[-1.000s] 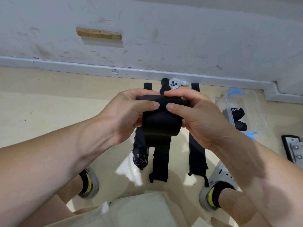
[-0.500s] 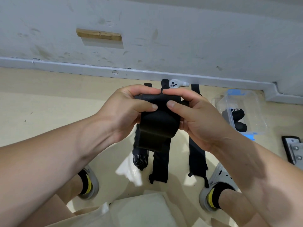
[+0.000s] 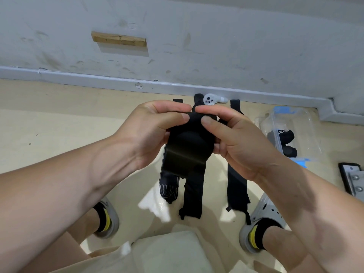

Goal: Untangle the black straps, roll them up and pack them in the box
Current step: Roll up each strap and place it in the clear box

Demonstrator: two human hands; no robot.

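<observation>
Black strap (image 3: pixel 187 150), one, partly rolled: pinched at its upper edge between thumb and forefinger of my left hand (image 3: pixel 149 133) and likewise of my right hand (image 3: pixel 236 142), fingertips (image 3: pixel 206 120) nearly meeting over the cloth, the other fingers curled behind the roll. Loose tail hangs flat below my fingers. Beneath my hands, on the beige floor (image 3: pixel 59 125): three further straps laid lengthwise and apart, namely a striped-end strap (image 3: pixel 169 189) under my left hand, a plain strap (image 3: pixel 193 196) below the held roll, and a long strap (image 3: pixel 236 182) under my right hand. Beyond my fingertips, by the skirting: white controller (image 3: pixel 209 99), just beside the plain strap's far end. Right of my right hand: clear box (image 3: pixel 307 125) with blue clips, holding two rolled straps (image 3: pixel 283 135), one with white lettering. Further right, cut off by the frame edge: dark item with metal fittings (image 3: pixel 352 180). Nearest me, below my wrists: grey shoes (image 3: pixel 264 219), one either side of the straps. Past everything: scuffed wall (image 3: pixel 197 36) with a wooden block (image 3: pixel 119 38), well left of my fingers.
</observation>
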